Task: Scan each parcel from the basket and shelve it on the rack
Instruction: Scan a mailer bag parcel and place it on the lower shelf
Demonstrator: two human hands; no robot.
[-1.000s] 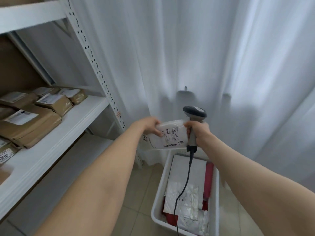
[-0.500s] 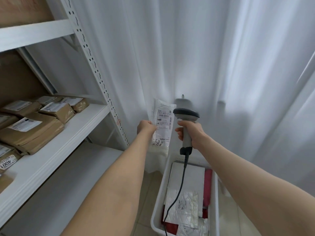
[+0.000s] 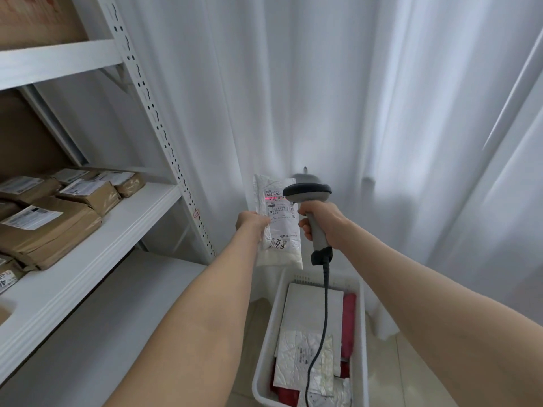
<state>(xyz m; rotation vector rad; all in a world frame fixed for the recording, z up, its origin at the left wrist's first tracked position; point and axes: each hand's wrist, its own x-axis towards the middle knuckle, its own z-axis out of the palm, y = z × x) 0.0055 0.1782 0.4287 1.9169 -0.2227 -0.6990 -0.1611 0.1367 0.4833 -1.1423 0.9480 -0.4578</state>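
My left hand (image 3: 252,223) holds a white bag parcel (image 3: 279,227) upright by its left edge, label facing me. My right hand (image 3: 321,221) grips the grey handheld scanner (image 3: 308,198) by its handle, its head right beside the parcel's top. A red scan line lies across the label near the top. The scanner's black cable hangs down into the white basket (image 3: 363,333) on the floor, which holds several white and red parcels. The white rack (image 3: 97,245) stands at the left.
Several brown paper parcels (image 3: 50,221) with white labels lie on the rack's middle shelf, with bare shelf along its front edge. A lower shelf runs below. A brown box sits on the top shelf. White curtains hang behind everything.
The parcel went from lying flat to upright in my left hand. The scanner's head came level with the label, and a red scan line now shows on it.
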